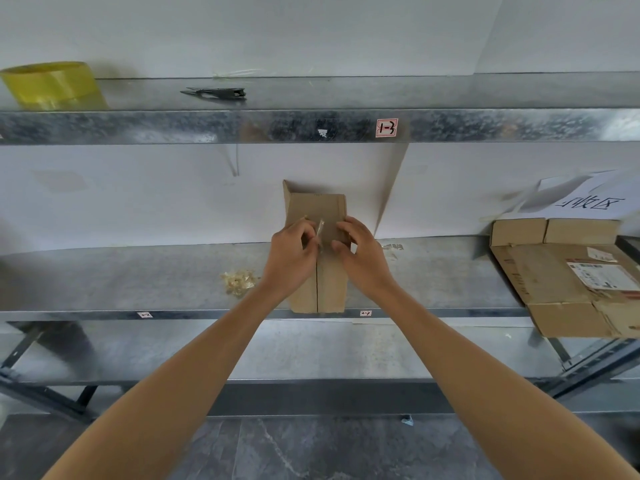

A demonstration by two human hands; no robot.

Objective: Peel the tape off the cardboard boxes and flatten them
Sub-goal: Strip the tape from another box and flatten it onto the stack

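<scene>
Left hand (291, 258) pinched a clear tape strip (320, 231) at its fingertips. Right hand (362, 259) gripped the plain brown cardboard box (333, 289).

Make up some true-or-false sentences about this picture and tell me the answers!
1. The left hand pinches a strip of tape on the cardboard box. True.
2. The yellow tape roll sits on the floor. False: it stands on the top shelf.
3. A wad of peeled tape lies left of the cardboard box. True.
4. The right hand holds the black tool. False: the tool lies on the top shelf, and the right hand holds the cardboard box.
</scene>
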